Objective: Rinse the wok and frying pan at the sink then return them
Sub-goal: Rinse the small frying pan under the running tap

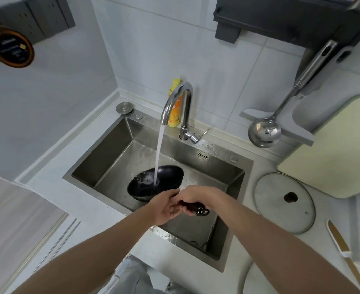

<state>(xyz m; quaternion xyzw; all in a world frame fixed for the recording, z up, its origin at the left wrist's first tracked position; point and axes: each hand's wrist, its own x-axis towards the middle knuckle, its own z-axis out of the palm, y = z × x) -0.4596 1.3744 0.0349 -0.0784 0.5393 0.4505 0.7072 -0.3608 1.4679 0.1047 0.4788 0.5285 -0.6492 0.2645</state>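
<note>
A round, matte black wok (156, 181) sits tilted inside the rectangular brushed-steel sink (102, 158), its dark bowl turned up under the faucet (178, 102). A smooth white stream of water (159, 153) falls from the curved chrome spout straight into the bowl, leaving foamy splashes on the dark metal. Both hands meet at the wok's dark handle (193, 206), which ends in a looped hanging ring. The left hand (166, 206) has its grip clenched around the handle close to the bowl, and the right hand (193, 197) grasps the same handle from above, fingers curled over it.

Behind the faucet stands a yellow plastic bottle (174, 111). On the pale, smooth tabletop (85, 200) to the right of the sink lies a flat round glass lid (284, 201) with a metal rim and a dark knob. Beyond it leans a cream cutting board (334, 158) with rounded corners. A polished steel ladle (264, 132) hangs against the tiled wall, its shiny bowl just above the tabletop. A slim knife (342, 249) with a wooden-coloured handle lies at the right edge.
</note>
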